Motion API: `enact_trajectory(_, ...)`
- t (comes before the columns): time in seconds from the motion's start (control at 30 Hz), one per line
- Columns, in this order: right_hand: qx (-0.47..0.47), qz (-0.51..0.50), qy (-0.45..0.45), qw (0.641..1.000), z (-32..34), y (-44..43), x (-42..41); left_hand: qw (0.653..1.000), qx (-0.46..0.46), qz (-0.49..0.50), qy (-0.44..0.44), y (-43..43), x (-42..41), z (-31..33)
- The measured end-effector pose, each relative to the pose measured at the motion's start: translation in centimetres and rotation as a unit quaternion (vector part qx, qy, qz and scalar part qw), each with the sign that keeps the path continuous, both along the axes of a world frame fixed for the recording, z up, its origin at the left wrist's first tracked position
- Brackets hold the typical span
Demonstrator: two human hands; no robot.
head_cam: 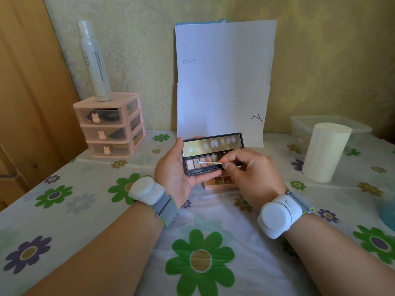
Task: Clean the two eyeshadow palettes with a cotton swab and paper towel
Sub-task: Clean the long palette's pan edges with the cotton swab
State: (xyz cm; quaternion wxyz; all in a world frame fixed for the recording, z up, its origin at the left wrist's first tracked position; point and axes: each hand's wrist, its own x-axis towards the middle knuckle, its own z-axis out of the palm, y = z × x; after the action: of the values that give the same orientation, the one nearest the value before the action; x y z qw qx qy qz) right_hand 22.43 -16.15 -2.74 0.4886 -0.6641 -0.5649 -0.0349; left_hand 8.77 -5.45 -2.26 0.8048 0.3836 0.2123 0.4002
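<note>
Flower-print tablecloth [64,210] below, yellowish patterned wallpaper behind, wooden panel at far left. Far left: pink drawer unit [109,124] topped by a white spray bottle [94,60]. Far centre: propped white paper [222,82]. Right: paper towel roll [324,152] before a clear box [329,124]. Centre, cradled open in the left hand [173,174]: black palette [205,163]. Pinched by the right hand [252,174]: cotton swab [210,162], tip on the left pans. Underneath, mostly hidden: second palette [220,180]. Cut off at right edge: unidentifiable blue shape [388,212].

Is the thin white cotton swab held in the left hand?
No, the right hand pinches the thin white cotton swab, while the left hand holds the open black eyeshadow palette.
</note>
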Motion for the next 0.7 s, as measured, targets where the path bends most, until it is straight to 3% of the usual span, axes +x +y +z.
enact_trajectory(0.7,0.009,-0.017,0.007,1.000,0.11,0.14,-0.11,1.000,0.006,-0.006,0.005,-0.11,0.09,0.00)
